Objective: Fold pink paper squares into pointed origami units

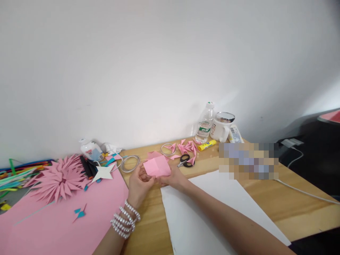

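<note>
While both forearms reach forward over the pale wooden tabletop [287, 207], a light pink, creased square of folded paper [157, 167] is held up between the two hands, just above the wood and near the upper left corner of a large white paper sheet [188, 223]. The left hand [141, 181], with silvery beaded bracelets [125, 220] around its wrist, grips the paper's lower left side, its thumb along the near edge and its fingers curled behind. The right hand [174, 177] pinches the lower right side; its fingers are partly hidden, and its forearm crosses above the white sheet. Just beyond the right hand lie black-handled metal scissors [183, 162], with pointed pink paper pieces [188, 147] and a yellow glue stick [207, 145] behind them. A clear plastic bottle with a green label [204, 127] stands upright beside a white mug [219, 131], near the white wall [159, 71]. On the left, a spiky, flower-like pink paper form [62, 180] rests partly on a broad pink paper sheet [106, 209], near a white four-pointed star [103, 173]. Farther down on that sheet is a small blue-and-pink piece [80, 212].
</note>
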